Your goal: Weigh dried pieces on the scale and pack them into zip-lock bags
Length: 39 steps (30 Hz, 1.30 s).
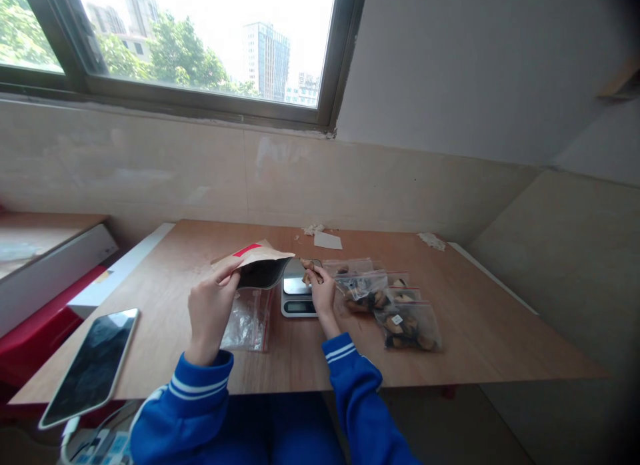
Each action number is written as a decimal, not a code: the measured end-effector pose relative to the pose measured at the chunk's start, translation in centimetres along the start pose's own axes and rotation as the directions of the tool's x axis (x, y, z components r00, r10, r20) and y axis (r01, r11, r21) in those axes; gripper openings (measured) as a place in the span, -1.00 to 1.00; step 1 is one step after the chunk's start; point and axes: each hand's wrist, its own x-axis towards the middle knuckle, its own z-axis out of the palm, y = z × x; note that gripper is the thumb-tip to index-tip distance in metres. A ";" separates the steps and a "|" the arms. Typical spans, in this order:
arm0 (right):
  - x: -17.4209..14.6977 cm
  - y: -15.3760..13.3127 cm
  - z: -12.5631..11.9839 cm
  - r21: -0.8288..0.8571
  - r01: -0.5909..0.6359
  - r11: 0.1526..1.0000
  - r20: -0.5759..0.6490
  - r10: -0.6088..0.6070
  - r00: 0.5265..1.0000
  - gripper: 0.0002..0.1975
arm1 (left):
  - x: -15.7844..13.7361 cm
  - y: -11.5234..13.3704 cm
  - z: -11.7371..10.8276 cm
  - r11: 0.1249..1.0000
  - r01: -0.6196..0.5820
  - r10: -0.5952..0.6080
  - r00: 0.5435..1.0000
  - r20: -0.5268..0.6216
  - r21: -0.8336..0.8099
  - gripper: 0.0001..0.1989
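My left hand (pixel 213 312) pinches the near edge of a kraft-paper pouch (pixel 265 253) with a red patch and dark lining. The pouch is tilted, its mouth gaping toward me and to the right. In my right hand (pixel 324 295) are brown dried pieces (pixel 307 273), perhaps dried mushroom, held by the fingertips close to the pouch's right corner. Beneath that hand stands a small kitchen scale (pixel 300 310), its metal plate partly hidden. Clear zip bags (pixel 246 325) lie flat under the pouch. To the right, several zip bags (pixel 407 325) hold brown and dark pieces.
A tablet or large phone (pixel 93 362) lies at the table's left edge, with a white cable (pixel 70 426) plugged in. A white card (pixel 328 240) and crumpled scraps (pixel 313 230) are at the back, with a pale scrap (pixel 431 240) farther right. Behind the table rises a tiled wall (pixel 200 172).
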 end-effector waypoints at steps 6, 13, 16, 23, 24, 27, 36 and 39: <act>1.7 0.7 0.7 -0.138 0.150 0.979 0.184 -0.123 0.975 -0.73 | 0.0 -0.8 -0.2 1.000 -0.021 0.021 0.999 0.025 -0.001 -0.70; 1.5 1.6 -0.5 -0.237 0.206 0.949 0.231 -0.151 0.961 -0.52 | 0.0 -0.6 -0.2 1.000 0.007 -0.007 0.999 0.035 -0.004 -0.71; 1.6 1.9 -0.9 -0.270 0.229 0.935 0.289 -0.149 0.946 -0.49 | -0.2 -0.5 -0.1 1.000 0.003 -0.003 0.999 0.036 0.003 -0.71; 1.7 1.2 -1.4 -0.204 0.313 0.927 0.292 -0.248 0.924 -0.59 | -0.2 -0.8 -0.1 0.999 0.017 -0.018 0.999 0.041 0.039 -0.71; 1.6 0.9 -1.5 -0.197 0.316 0.928 0.268 -0.259 0.928 -0.60 | -0.2 -0.8 -0.2 0.999 0.020 -0.022 0.999 0.042 0.040 -0.71; 1.2 -0.1 -1.9 -0.192 0.332 0.924 0.224 -0.288 0.931 -0.61 | -0.3 -0.7 -0.2 0.999 0.027 -0.029 0.998 0.047 0.045 -0.71; 0.0 -0.5 -1.7 -0.453 0.514 0.728 0.529 -0.244 0.813 -0.53 | -0.5 -0.6 -0.3 0.999 0.032 -0.034 0.997 0.066 0.039 -0.71; -0.3 -1.7 -2.2 -0.395 0.476 0.786 0.463 -0.277 0.842 -0.57 | -0.5 -0.5 -0.5 0.999 0.034 -0.036 0.998 0.060 0.032 -0.72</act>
